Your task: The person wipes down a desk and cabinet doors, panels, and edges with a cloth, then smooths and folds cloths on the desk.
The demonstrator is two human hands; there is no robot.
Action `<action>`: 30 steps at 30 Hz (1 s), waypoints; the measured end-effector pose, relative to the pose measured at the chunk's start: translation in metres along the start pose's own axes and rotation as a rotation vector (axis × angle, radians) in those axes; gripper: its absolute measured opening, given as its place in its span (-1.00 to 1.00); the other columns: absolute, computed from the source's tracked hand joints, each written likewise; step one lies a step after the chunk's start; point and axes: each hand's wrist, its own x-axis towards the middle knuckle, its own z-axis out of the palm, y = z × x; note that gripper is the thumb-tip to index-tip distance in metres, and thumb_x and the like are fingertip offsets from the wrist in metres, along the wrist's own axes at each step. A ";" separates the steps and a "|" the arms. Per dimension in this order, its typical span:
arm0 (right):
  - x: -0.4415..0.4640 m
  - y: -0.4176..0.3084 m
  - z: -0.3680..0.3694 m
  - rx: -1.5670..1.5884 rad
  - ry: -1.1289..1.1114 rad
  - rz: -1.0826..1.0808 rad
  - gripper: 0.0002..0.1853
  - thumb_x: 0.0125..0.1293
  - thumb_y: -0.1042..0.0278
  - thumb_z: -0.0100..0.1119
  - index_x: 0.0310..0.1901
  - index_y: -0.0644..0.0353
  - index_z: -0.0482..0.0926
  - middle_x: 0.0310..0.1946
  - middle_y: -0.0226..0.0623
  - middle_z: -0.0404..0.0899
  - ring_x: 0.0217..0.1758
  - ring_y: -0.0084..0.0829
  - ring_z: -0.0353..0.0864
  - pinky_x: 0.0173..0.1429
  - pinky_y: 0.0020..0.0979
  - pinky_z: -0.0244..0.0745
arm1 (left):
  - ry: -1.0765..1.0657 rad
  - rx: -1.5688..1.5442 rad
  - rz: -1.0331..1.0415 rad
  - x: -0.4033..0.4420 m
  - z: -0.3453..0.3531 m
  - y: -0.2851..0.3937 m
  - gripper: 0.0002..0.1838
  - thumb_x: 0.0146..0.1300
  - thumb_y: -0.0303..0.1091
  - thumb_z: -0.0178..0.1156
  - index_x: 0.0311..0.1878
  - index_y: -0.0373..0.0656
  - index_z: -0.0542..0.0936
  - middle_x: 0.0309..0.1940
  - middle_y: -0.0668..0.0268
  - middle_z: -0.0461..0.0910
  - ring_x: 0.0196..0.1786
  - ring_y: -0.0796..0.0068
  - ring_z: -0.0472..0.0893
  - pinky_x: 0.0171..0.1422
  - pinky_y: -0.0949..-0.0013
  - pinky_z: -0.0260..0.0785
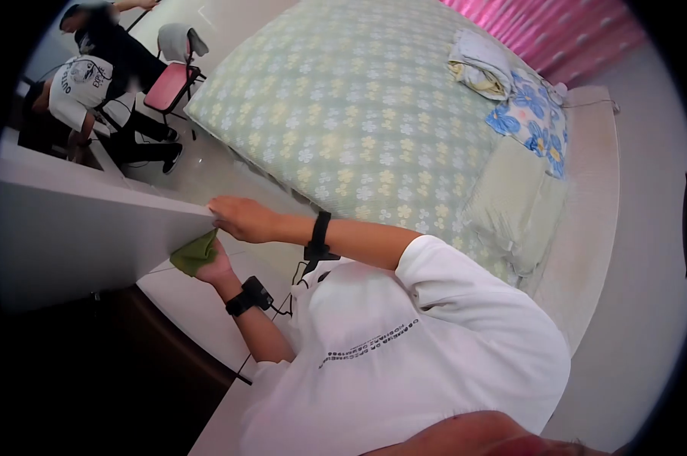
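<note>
1. Across the upper middle of the view, a bed point(336, 114) with a pale green flowered cover occupies the largest area.
2. At left, a white panel point(93, 235) extends toward the two hands, its narrow end near the centre.
3. At upper right, a pink curtain point(556, 34) hangs beyond the bed.
4. At upper left, two other people are present: a person in dark clothing point(119, 45) and, in front, a bent-over person in a white shirt point(85, 83).
5. Beside the bed, a folding chair point(170, 87) has a pink seat.
6. On the bed's right side lie a folded quilt point(480, 64), a blue-flowered pillow point(537, 114) and a pale pillow point(514, 197).
7. Right hand point(244, 219): positioned with bent fingers touching the panel's end; whether they clamp around it cannot be told.
8. Left hand point(218, 264): below the right hand, clamped on a green cloth.
9. Green cloth point(195, 254): located in the left hand, overlapping the panel's lower edge in view; contact pressure cannot be determined.
10. Each wrist carries a black strap point(318, 232).
</note>
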 end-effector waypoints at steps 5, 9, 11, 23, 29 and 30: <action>-0.013 -0.003 0.006 0.011 -0.006 -0.031 -0.65 0.28 0.36 0.18 0.05 0.22 0.37 -0.12 -0.06 0.48 -0.05 0.03 0.52 -0.04 -0.08 0.48 | 0.058 -0.067 -0.059 0.018 -0.038 -0.013 -0.38 0.40 0.10 -0.04 0.33 -0.15 0.39 0.28 0.10 0.43 0.32 0.08 0.43 0.34 0.00 0.35; -0.016 -0.003 0.007 0.021 -0.013 0.015 -0.64 0.25 0.34 0.20 0.05 0.17 0.40 -0.12 -0.11 0.51 -0.01 0.00 0.52 0.00 -0.11 0.49 | -0.257 -0.425 -0.453 0.016 -0.080 -0.040 -0.39 0.36 0.17 0.04 0.26 -0.12 0.45 0.20 0.19 0.51 0.23 0.20 0.50 0.24 0.13 0.47; -0.020 -0.001 0.009 -0.007 0.044 0.004 -0.66 0.25 0.30 0.22 0.02 0.14 0.44 -0.10 -0.15 0.51 0.00 -0.04 0.52 0.00 -0.13 0.50 | -0.032 -0.131 -0.284 -0.002 -0.073 -0.057 -0.38 0.35 0.18 0.07 0.26 -0.11 0.45 0.19 0.24 0.51 0.22 0.25 0.51 0.21 0.15 0.48; -0.006 -0.046 -0.043 0.032 0.028 -0.032 -0.73 0.31 0.37 0.16 0.03 0.12 0.53 -0.13 -0.22 0.53 -0.08 -0.15 0.55 0.00 -0.23 0.49 | -0.002 -0.172 -0.072 0.020 -0.034 0.021 -0.40 0.38 0.06 0.04 0.31 -0.18 0.40 0.29 0.13 0.42 0.37 0.09 0.36 0.46 -0.07 0.18; 0.022 -0.115 -0.094 -0.031 -0.007 -0.241 -0.73 0.32 0.42 0.15 0.05 0.07 0.59 -0.29 -0.34 0.61 -0.25 -0.30 0.60 -0.14 -0.33 0.47 | -0.179 -0.406 -0.418 -0.001 -0.010 0.005 -0.47 0.43 0.04 -0.06 0.22 -0.20 0.44 0.21 0.10 0.46 0.28 0.13 0.45 0.38 0.00 0.29; 0.023 -0.134 -0.107 -0.112 -0.005 -0.273 -0.73 0.31 0.43 0.15 0.03 0.05 0.61 -0.28 -0.35 0.62 -0.25 -0.32 0.60 -0.18 -0.36 0.46 | -0.167 -0.403 -0.414 -0.014 0.004 0.004 -0.47 0.43 0.04 -0.06 0.22 -0.20 0.44 0.21 0.10 0.46 0.28 0.13 0.45 0.38 0.00 0.29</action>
